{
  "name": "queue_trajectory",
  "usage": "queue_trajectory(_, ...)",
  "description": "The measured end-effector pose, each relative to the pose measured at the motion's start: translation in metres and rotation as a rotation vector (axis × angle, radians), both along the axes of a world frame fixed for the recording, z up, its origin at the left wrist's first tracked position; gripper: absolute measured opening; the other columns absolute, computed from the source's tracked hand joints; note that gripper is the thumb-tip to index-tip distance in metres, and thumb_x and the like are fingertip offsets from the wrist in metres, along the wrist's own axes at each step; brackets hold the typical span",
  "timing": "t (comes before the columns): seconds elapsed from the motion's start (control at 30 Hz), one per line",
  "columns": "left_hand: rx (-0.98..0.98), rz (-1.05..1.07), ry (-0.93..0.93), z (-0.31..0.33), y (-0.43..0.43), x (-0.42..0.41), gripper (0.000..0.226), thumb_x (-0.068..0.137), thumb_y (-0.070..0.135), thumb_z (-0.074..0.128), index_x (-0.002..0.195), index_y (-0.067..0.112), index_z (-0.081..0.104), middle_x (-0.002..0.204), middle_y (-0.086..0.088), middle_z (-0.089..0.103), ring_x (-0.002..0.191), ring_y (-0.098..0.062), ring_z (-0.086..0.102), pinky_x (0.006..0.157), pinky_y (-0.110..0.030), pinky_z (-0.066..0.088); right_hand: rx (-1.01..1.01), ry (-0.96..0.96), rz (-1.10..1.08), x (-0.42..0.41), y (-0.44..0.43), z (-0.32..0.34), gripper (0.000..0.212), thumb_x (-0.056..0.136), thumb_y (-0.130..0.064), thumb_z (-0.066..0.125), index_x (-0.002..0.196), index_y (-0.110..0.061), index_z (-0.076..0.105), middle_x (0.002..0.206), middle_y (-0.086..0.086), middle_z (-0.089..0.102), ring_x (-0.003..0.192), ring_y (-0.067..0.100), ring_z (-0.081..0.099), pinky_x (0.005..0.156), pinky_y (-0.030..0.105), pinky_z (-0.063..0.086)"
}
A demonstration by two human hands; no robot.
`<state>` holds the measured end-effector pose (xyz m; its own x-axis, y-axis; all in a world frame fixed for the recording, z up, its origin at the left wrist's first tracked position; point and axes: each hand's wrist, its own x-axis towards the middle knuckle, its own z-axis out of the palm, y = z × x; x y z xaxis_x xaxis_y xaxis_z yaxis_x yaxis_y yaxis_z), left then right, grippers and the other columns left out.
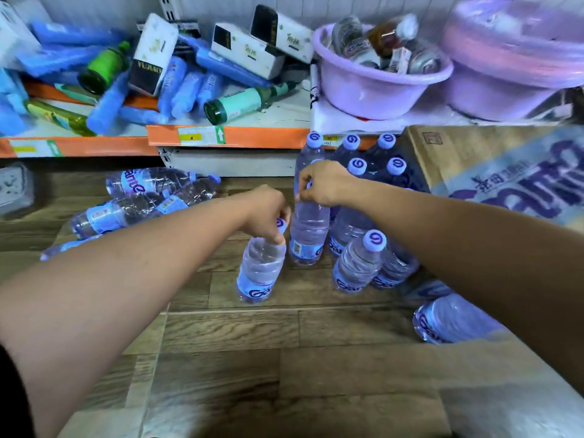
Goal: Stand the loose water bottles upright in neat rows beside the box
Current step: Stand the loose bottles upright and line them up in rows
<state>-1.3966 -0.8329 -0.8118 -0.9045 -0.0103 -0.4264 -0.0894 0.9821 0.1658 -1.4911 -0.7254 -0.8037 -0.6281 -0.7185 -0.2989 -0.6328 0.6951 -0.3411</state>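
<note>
My left hand [268, 213] grips the cap of an upright water bottle [260, 270] on the wooden floor. My right hand [322, 183] grips the top of a second upright bottle [308, 229] just to its right. Several upright bottles [360, 263] with purple caps stand in rows between these and the cardboard box [493, 165] at the right. Several loose bottles [148, 197] lie on their sides at the left. Another lying bottle [448, 317] shows under my right forearm.
A low shelf with an orange edge [221, 135] runs behind, piled with blue packs, white cartons and green bottles. Two purple basins [379, 80] sit on it at the right. Bare wooden floor [252, 358] lies in front of the bottles.
</note>
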Motion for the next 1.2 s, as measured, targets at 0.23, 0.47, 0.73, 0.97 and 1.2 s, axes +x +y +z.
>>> queue_trajectory(0.23,0.072,-0.137,0.157,-0.003,0.023,-0.007,0.024,0.076,0.022,0.068,0.099,0.016,0.067,0.109,-0.009,0.065,0.101,-0.028,0.060,0.087,-0.035,0.050,0.114,-0.159,-0.083,-0.008,0.013,0.006,0.018,0.082,-0.006,0.062,0.099,-0.005,0.067,0.076,0.012,0.059,0.057,0.022,0.054,0.052,0.021,0.042)
queue_trajectory(0.47,0.091,-0.225,0.119,-0.005,0.028,0.001,0.029,0.082,0.019,0.065,0.111,0.017,0.061,0.120,-0.004,0.052,0.110,-0.023,0.055,0.094,-0.033,0.044,0.135,-0.306,-0.095,-0.011,0.015,0.006,0.031,0.084,0.006,0.052,0.113,0.004,0.063,0.088,0.019,0.065,0.065,0.021,0.061,0.065,0.022,0.049)
queue_trajectory(0.73,0.145,-0.349,0.152,-0.011,0.034,0.005,0.030,0.086,0.014,0.062,0.116,0.013,0.057,0.129,-0.003,0.047,0.114,-0.025,0.055,0.095,-0.038,0.045,0.079,-0.276,-0.131,-0.011,0.016,0.003,0.017,0.087,-0.004,0.060,0.104,-0.008,0.060,0.083,0.009,0.061,0.058,0.014,0.057,0.053,0.015,0.051)
queue_trajectory(0.97,0.126,-0.402,0.144,-0.016,0.049,-0.002,0.031,0.089,0.014,0.057,0.119,0.015,0.054,0.134,-0.006,0.045,0.134,-0.028,0.039,0.102,-0.044,0.040,0.114,-0.126,-0.069,-0.011,0.017,0.005,0.015,0.089,-0.020,0.060,0.100,-0.010,0.061,0.092,0.004,0.055,0.072,0.015,0.052,0.056,0.018,0.041)
queue_trajectory(1.2,-0.067,-0.395,0.116,-0.007,0.055,0.003,0.034,0.094,0.026,0.050,0.127,0.019,0.047,0.144,-0.010,0.031,0.111,-0.031,0.056,0.092,-0.038,0.046,-0.017,-0.410,-0.218,-0.013,0.019,0.007,0.018,0.082,0.005,0.060,0.070,-0.006,0.055,0.065,0.007,0.056,0.053,0.015,0.062,0.046,0.016,0.053)
